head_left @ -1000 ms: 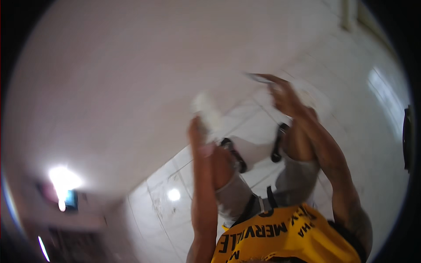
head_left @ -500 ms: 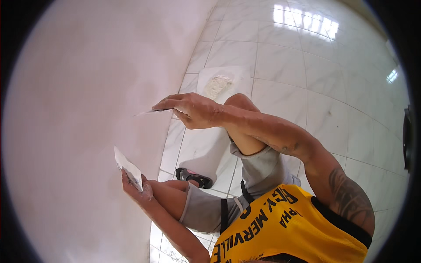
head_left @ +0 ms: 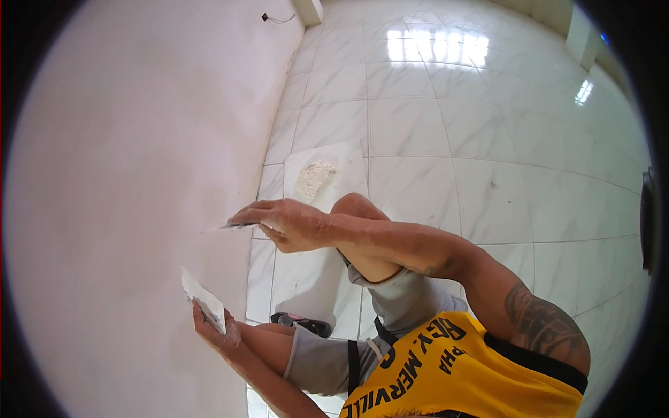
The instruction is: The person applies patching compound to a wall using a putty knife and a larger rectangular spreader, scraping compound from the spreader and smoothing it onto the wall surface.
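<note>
My left hand (head_left: 217,327) grips a flat, pale spreader plate (head_left: 202,301) smeared with white, held up close to the wall. Farther ahead, my right hand (head_left: 282,221) pinches a thin scraper blade (head_left: 240,226), seen almost edge-on. The blade's tip points at the pale plastered wall (head_left: 125,209); whether it touches cannot be made out. White residue coats the fingers of both hands. Beyond my right hand, a heap of white putty (head_left: 316,179) lies on a white board or sheet (head_left: 348,164) on the floor.
Glossy white tiles (head_left: 411,188) cover the floor and meet the wall along a line on my left. My bent knees and a dark shoe (head_left: 300,324) are between the hands and my body. High on the wall, a wire (head_left: 280,20) sticks out of a small dark opening.
The view has tilted farther ahead, so hands, putty and floor appear lower, and the wire and far corner now show. Both hands keep their hold.
</note>
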The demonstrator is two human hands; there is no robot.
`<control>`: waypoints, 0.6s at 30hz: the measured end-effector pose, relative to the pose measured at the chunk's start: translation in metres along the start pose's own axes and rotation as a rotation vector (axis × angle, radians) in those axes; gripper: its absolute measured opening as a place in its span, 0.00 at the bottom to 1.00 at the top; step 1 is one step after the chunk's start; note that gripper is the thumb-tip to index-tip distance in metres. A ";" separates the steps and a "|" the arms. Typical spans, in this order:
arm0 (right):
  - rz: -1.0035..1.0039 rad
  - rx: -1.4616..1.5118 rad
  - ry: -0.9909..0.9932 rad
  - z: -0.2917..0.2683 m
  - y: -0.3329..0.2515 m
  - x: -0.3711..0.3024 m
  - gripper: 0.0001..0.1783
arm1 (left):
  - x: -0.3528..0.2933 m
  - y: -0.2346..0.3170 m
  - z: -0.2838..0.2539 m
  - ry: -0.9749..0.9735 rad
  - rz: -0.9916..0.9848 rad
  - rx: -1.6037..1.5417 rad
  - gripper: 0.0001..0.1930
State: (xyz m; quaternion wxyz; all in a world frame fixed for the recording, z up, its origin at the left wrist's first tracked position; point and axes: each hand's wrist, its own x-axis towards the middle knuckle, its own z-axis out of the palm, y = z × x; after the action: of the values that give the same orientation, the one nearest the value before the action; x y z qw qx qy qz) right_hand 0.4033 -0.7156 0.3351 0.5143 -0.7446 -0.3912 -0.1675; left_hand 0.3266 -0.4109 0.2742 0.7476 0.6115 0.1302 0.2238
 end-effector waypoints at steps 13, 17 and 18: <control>0.076 -0.050 -0.006 0.011 0.002 -0.007 0.25 | -0.008 0.017 0.031 0.050 -0.173 -0.234 0.34; 0.095 0.011 -0.041 0.021 -0.002 0.001 0.25 | -0.010 0.006 0.016 -0.010 0.068 0.023 0.39; 0.082 0.019 -0.033 0.020 -0.006 0.004 0.25 | -0.009 0.007 0.015 -0.027 0.020 0.018 0.40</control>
State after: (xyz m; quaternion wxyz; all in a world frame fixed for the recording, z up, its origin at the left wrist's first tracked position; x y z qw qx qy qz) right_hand 0.3983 -0.6951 0.3328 0.5214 -0.7577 -0.3702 -0.1302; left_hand 0.3247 -0.4269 0.2840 0.7415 0.6224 0.1161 0.2219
